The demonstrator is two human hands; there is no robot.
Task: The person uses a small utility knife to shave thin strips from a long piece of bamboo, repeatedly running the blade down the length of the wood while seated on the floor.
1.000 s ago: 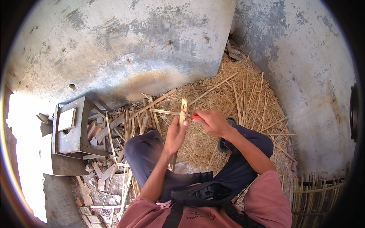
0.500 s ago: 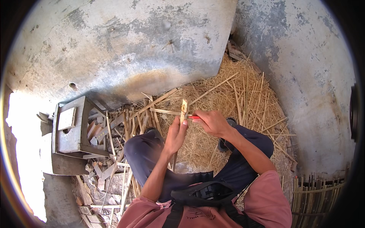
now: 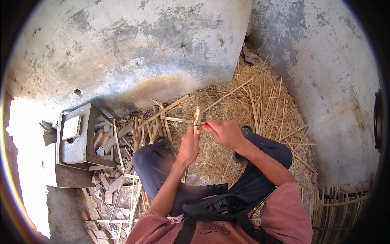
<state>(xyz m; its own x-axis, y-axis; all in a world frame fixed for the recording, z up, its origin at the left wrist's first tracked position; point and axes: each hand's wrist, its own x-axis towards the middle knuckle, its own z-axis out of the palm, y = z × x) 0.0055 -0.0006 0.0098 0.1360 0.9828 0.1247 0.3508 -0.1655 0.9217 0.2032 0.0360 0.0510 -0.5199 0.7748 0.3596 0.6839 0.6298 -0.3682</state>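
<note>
My left hand (image 3: 189,145) is closed round the lower part of a short pale piece of bamboo (image 3: 197,114), which stands upright with its cut, light-coloured end toward the wall. My right hand (image 3: 227,133) grips a red-handled cutting tool (image 3: 206,126). Its thin blade seems to lie across the bamboo just above my left thumb; the exact kind of tool is too small to make out. Both hands are close together over the straw between my bent legs. A pale strip (image 3: 170,118) runs left from behind the bamboo, and whether it lies on the straw is unclear.
Straw and shavings (image 3: 231,97) cover the floor, with loose bamboo strips (image 3: 260,97) on top. On the left stands a worn wooden box frame (image 3: 87,136) near rubble (image 3: 107,183). A rough wall (image 3: 142,53) rises ahead; a slatted bamboo rack (image 3: 339,211) stands lower right.
The bamboo has turned slightly, showing a narrower face. My right hand has shifted a little, and the tool sits slightly differently against the bamboo.
</note>
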